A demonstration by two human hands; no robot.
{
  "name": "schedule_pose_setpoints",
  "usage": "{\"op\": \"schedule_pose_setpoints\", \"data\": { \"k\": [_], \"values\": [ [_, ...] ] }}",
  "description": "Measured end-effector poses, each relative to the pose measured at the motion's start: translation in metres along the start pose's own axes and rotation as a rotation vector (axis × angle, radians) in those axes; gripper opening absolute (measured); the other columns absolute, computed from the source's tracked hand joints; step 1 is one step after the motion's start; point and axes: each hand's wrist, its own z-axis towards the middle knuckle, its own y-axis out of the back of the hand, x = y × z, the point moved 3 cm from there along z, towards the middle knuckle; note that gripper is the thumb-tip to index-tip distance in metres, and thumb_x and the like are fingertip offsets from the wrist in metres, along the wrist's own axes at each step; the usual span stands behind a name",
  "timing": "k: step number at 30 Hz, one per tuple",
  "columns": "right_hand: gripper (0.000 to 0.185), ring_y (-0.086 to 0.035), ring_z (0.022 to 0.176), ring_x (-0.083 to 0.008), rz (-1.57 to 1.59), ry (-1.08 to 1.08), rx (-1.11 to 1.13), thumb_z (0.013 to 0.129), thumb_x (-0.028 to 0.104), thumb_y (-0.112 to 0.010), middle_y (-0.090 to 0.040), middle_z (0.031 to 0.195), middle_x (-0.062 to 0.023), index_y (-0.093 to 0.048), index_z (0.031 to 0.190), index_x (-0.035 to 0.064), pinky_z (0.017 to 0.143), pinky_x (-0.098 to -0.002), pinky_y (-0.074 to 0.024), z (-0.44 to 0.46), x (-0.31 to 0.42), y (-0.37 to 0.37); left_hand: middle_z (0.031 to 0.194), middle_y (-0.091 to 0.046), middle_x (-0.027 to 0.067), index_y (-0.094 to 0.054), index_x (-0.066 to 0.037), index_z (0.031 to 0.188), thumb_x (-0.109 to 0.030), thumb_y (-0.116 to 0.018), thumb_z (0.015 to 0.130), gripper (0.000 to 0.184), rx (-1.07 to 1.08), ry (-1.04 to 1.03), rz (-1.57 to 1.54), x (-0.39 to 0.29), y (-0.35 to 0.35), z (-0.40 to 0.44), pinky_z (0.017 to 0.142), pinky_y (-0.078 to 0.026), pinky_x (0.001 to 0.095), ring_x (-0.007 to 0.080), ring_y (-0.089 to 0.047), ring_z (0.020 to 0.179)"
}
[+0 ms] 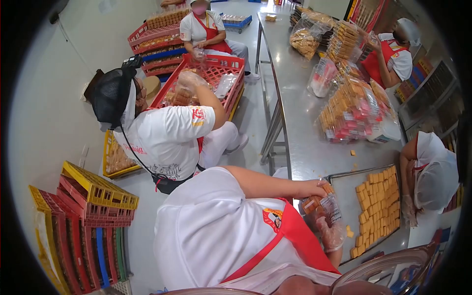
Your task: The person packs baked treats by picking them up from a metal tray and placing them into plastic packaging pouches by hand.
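My left hand point(314, 188) is closed around the upper end of a clear plastic pack of brown biscuit-like pieces point(330, 202). In a clear plastic glove, my right hand point(331, 235) holds the lower part of the same pack; some of its fingers are hidden. The pack is over the near edge of the steel table. Just beyond it lies a metal tray point(345, 189) with rows of golden rectangular biscuit-like pieces point(376, 209). A few broken bits point(349, 231) are on the tray near my right hand.
Stacked filled packs point(351, 105) stand farther along the steel table point(309, 152). A co-worker point(162, 132) sits close on my left, reaching into a red crate point(231, 61). Another person point(435, 172) is across the tray. Stacked crates point(83, 231) stand by the wall.
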Motion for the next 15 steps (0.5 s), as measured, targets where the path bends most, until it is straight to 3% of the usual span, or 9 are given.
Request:
{"op": "schedule_pose_setpoints", "data": {
  "k": [7,9,12,15],
  "values": [
    [0.052,-0.051,0.088,-0.0145,-0.049,-0.015,0.027,0.075,0.015,-0.058,-0.052,0.103,-0.0078,-0.038,0.122,0.0023,0.074,-0.0269,-0.0427,-0.006,0.027,-0.016,0.094,-0.053,0.0031,-0.048,-0.003,0.104,-0.017,-0.052,0.077,0.031,-0.103,-0.007,0.037,-0.002,-0.004,-0.002,0.078,-0.040,0.0249,0.0112,-0.050,0.086],
    [0.052,-0.052,0.090,-0.0153,-0.071,-0.065,0.028,0.075,0.015,-0.057,-0.052,0.103,-0.0095,-0.039,0.121,0.0025,0.074,-0.0279,-0.0429,-0.008,0.029,-0.016,0.094,-0.054,0.0043,-0.048,-0.003,0.103,-0.015,-0.051,0.076,0.031,-0.057,-0.020,-0.069,0.004,0.001,-0.001,0.078,-0.042,0.0263,0.0123,-0.051,0.086],
    [0.043,-0.054,0.083,-0.0131,-0.205,0.048,0.067,0.074,0.015,-0.058,-0.057,0.095,-0.0093,-0.047,0.115,0.0028,0.071,-0.0275,-0.0443,-0.005,0.008,-0.003,0.094,-0.055,0.0065,-0.048,-0.002,0.103,-0.014,-0.051,0.075,0.031,-0.059,0.004,-0.264,0.006,0.008,-0.003,0.078,-0.044,0.0293,0.0145,-0.054,0.086],
    [0.032,-0.056,0.074,-0.0101,-0.292,0.038,-0.098,0.074,0.017,-0.059,-0.060,0.082,-0.0051,-0.057,0.102,0.0035,0.067,-0.0261,-0.0448,-0.016,0.028,0.022,0.097,-0.056,0.0108,-0.047,-0.001,0.103,-0.013,-0.048,0.075,0.031,-0.016,0.033,-0.453,0.012,0.015,0.000,0.079,-0.047,0.0357,0.0206,-0.056,0.089]
  ]
}}
